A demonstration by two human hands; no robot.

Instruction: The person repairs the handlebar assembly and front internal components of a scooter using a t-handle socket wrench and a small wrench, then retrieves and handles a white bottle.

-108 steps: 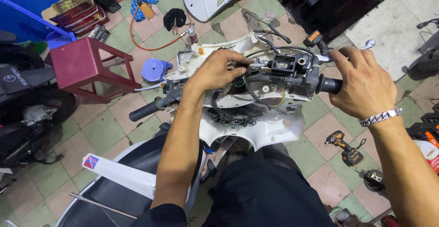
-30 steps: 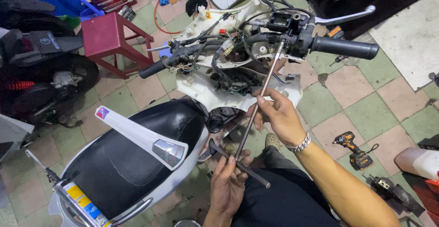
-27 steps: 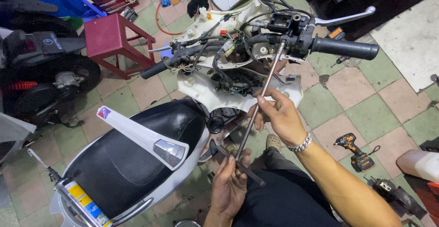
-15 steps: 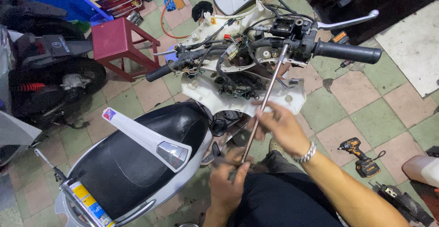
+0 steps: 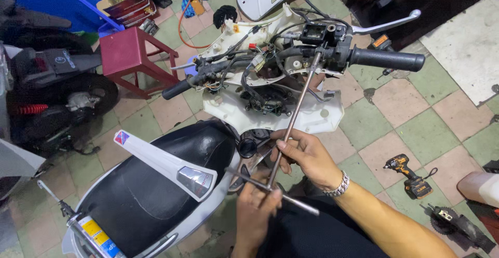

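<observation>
While both of my hands grip a long metal T-handle wrench (image 5: 293,117), its shaft runs up toward one o'clock and its tip meets the right side of the scooter's handlebar (image 5: 291,63), just beside the black grip (image 5: 387,59) and under the silver brake lever (image 5: 387,23). My left hand (image 5: 257,206) is closed around the crossbar at the wrench's lower end, at about six o'clock in the view. My right hand (image 5: 306,151) pinches the shaft just above it, thumb and fingers wrapped close, a metal bracelet (image 5: 338,188) on that wrist. The handlebar cover is off, so wires and a white inner panel (image 5: 270,115) show below the bar. The black seat (image 5: 156,185) lies at eight o'clock, with a loose white trim piece (image 5: 166,162) resting across it. A red stool (image 5: 130,55) stands at ten o'clock, and a yellow and black cordless drill (image 5: 408,172) lies on the tiled floor (image 5: 395,112) at four o'clock. What the wrench tip actually seats on I cannot make out; it looks like a fastener near the switch housing.
</observation>
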